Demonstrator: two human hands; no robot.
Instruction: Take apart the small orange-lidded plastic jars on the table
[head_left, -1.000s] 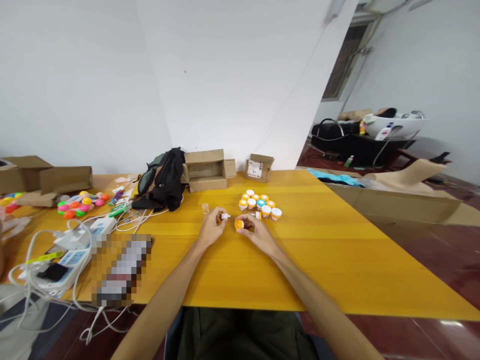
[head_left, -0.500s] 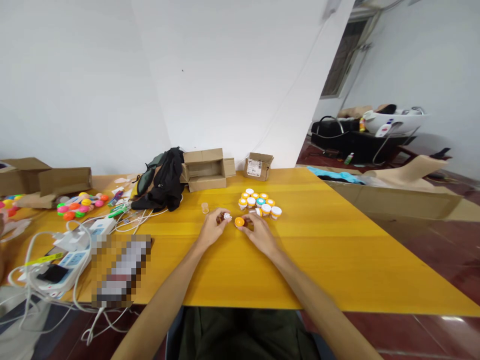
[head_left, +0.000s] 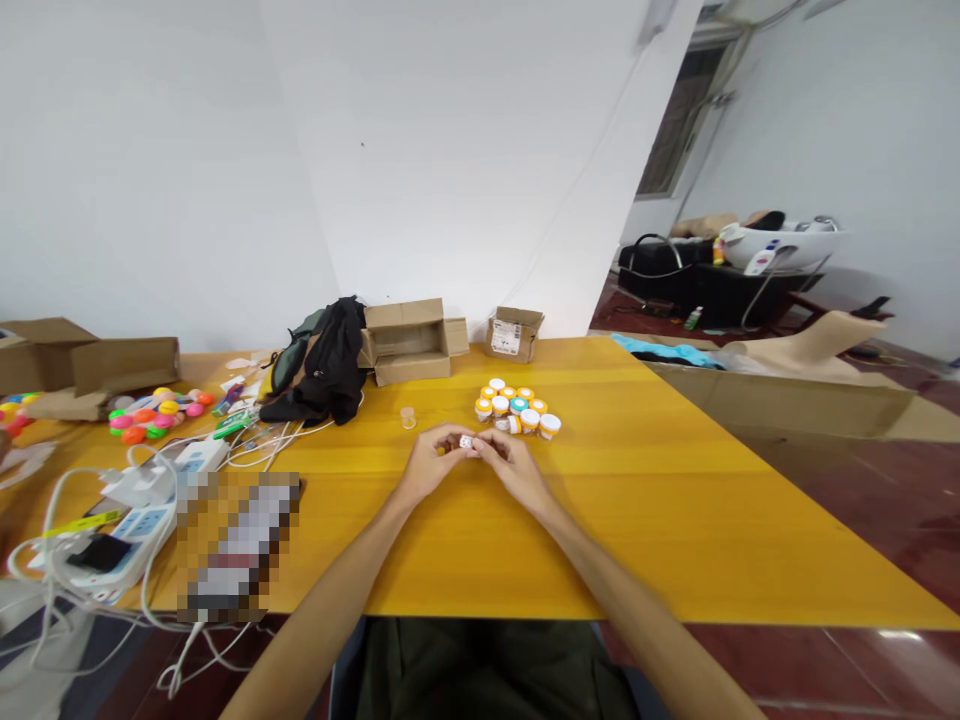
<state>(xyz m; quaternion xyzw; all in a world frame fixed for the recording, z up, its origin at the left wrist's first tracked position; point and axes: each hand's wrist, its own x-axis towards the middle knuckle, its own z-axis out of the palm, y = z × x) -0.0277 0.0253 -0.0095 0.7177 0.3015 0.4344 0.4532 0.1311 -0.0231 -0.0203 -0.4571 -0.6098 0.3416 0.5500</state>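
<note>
My left hand [head_left: 430, 462] and my right hand [head_left: 514, 462] meet above the table. Between their fingertips is a small white piece with dark marks [head_left: 466, 442], too small to name. The fingers of both hands are closed on it. Just beyond my right hand stands a cluster of small clear jars with orange, white and teal lids, among them a jar with a white top [head_left: 550, 427] and one with a teal lid [head_left: 518, 405]. One jar [head_left: 508, 425] lies tipped on its side. Left of my hands is an uncapped clear cup [head_left: 407, 417].
An open cardboard box [head_left: 409, 345] and a smaller labelled box [head_left: 514, 334] stand along the wall. To the left are a black bag [head_left: 334, 365], colourful balls [head_left: 161, 412], a power strip with cables [head_left: 146, 530] and a blurred device [head_left: 244, 545].
My hands have come together around the white piece that my left hand held. The orange cap at my right fingertips is out of sight. The tipped jar shows more clearly.
</note>
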